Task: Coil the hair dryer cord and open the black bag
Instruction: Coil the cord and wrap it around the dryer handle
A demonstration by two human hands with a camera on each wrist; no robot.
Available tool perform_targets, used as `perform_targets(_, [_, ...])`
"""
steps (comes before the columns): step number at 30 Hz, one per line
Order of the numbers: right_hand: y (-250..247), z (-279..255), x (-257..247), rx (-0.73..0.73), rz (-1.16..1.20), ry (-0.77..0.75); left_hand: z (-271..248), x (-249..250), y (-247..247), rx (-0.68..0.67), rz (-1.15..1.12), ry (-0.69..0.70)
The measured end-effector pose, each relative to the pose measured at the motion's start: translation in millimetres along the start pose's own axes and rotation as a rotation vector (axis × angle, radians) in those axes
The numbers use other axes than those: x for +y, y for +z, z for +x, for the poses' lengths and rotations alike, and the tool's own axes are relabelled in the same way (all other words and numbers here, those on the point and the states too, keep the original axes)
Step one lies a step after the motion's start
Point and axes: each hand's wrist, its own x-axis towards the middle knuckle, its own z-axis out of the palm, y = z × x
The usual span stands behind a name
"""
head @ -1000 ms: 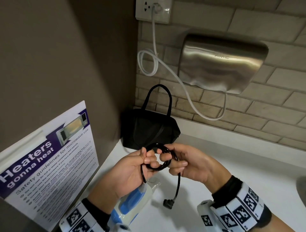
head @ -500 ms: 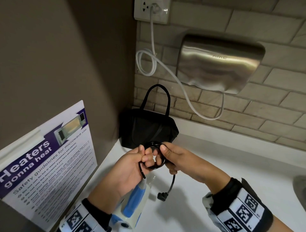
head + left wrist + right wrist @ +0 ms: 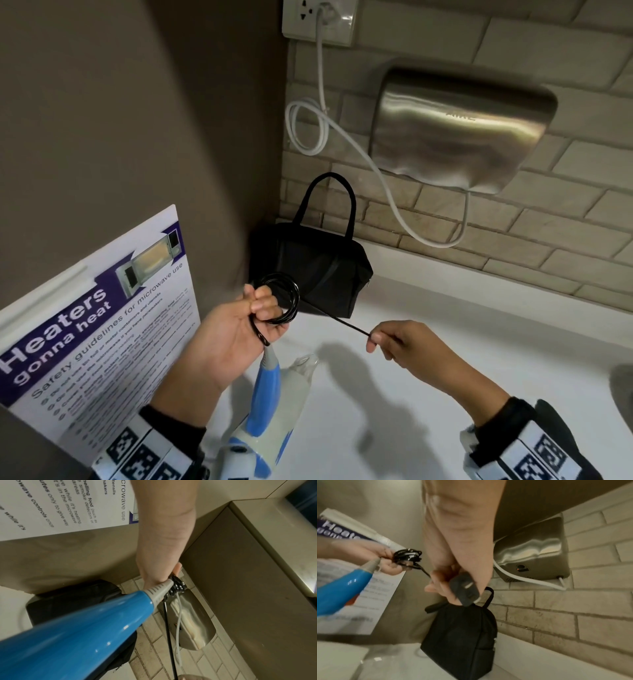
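Observation:
My left hand (image 3: 253, 318) grips a small coil of black cord (image 3: 286, 301), also seen as the coil (image 3: 407, 557) in the right wrist view. The blue and white hair dryer (image 3: 263, 421) hangs from that cord below the hand, its blue handle (image 3: 72, 632) filling the left wrist view. My right hand (image 3: 387, 341) pinches the free end of the cord, pulled taut to the right, with the black plug (image 3: 464, 589) tucked in its palm. The black bag (image 3: 315, 270) stands zipped shut in the corner behind both hands, its handles upright.
A white counter (image 3: 445, 342) runs under the hands. A steel hand dryer (image 3: 462, 130) with a white cable (image 3: 394, 192) hangs on the brick wall. A microwave safety poster (image 3: 89, 335) leans at the left against a brown panel.
My right hand left the coil and drew the cord's end out to the right, pulling it taut; the dangling plug is now inside that hand. The left hand still holds the coil.

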Motion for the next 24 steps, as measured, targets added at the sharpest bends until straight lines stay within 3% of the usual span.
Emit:
perform_targets(8, [6, 11, 34, 0.153, -0.291, 0.092, -7, -10, 22, 0.069, 0.131, -0.035])
perform_targets(11, [13, 17, 37, 0.333, -0.427, 0.085, -9, -17, 25, 0.018, 0.147, -0.076])
perform_targets(14, [11, 24, 31, 0.375, -0.064, 0.092, -11, -21, 30, -0.003, 0.173, -0.091])
perform_targets(17, [11, 27, 10, 0.281, 0.705, 0.094, -12, -27, 38, 0.016, 0.212, -0.116])
perform_targets(19, [12, 28, -5, 0.202, 1.04, 0.08, -12, -33, 42, 0.016, 0.241, -0.139])
perform_targets(24, [13, 34, -25, 0.089, 1.223, 0.066, -13, -39, 46, 0.022, 0.333, -0.146])
